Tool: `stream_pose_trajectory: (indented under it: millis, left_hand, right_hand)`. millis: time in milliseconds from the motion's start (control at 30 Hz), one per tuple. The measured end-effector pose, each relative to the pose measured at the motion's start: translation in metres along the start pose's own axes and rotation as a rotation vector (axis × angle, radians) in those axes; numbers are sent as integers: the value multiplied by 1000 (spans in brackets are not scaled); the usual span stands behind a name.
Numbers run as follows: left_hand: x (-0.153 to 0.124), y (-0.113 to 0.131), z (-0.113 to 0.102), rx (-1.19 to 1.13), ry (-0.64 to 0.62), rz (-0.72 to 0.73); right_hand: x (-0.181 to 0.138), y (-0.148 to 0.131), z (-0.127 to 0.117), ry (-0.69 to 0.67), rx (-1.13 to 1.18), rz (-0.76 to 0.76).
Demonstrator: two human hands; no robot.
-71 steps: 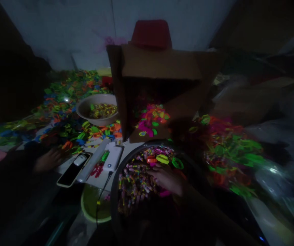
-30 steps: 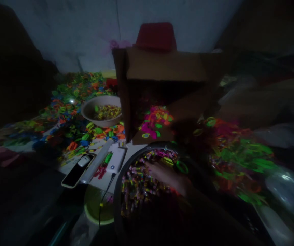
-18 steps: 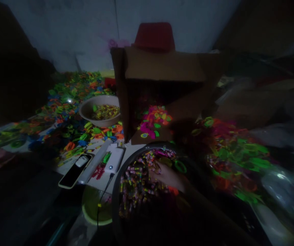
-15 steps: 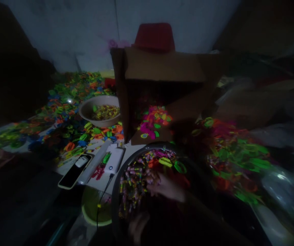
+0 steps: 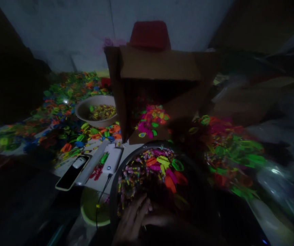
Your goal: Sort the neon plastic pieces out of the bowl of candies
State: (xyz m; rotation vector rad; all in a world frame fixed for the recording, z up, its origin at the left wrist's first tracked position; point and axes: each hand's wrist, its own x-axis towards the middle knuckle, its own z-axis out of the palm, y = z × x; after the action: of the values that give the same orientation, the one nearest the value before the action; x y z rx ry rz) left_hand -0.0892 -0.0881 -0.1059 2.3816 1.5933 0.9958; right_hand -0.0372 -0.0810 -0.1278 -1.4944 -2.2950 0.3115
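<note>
A dark round basin (image 5: 114, 181) right in front of me holds small wrapped candies (image 5: 133, 174) and neon plastic pieces (image 5: 165, 166). My left hand (image 5: 133, 220) is at the basin's near edge, fingers stretched out and pointing up and to the right, nothing visibly in them. My right hand (image 5: 159, 219) is a dim shape right beside the left fingertips, low over the near part of the basin. Its fingers are lost in the dark.
An open cardboard box (image 5: 159, 65) lies on its side behind the basin, a red tub (image 5: 149, 34) on top. A beige bowl (image 5: 84, 111), phone (image 5: 70, 175), white tube (image 5: 93, 163), power bank (image 5: 112, 159) and green bowl (image 5: 92, 209) sit left. Neon pieces are heaped left (image 5: 57, 102) and right (image 5: 228, 147).
My right hand has drawn back from the middle of the basin toward me. My left hand has come up from the bottom edge to meet it. The neon pieces it covered now show.
</note>
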Motion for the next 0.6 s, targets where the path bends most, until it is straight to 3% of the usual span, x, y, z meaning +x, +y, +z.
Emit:
stream_pose_trajectory:
  millis: [133,233,300,367,400,467,600]
  left_hand:
    - [5,-4,1,35,7,72]
    - [6,-7,-1,22,8,84]
    - [8,-9,-4,13,-7,109]
    - [10,-9,-7,20,-17,119]
    - [10,-8,-9,32,-8,103]
    - [8,-4,-10,58,42,32]
    - [-3,6,-3,13,136,-112]
  right_hand:
    - [-2,0,2,35,-128,34]
    - [0,20,-12,-26,108,-39]
    - [10,41,-31,-168,406,-80]
    - [30,65,-53,-438,731,-113]
    - [41,75,-64,-488,772,-128]
    - [65,94,-81,-541,787,-108]
    - [97,118,-95,-429,569,-15]
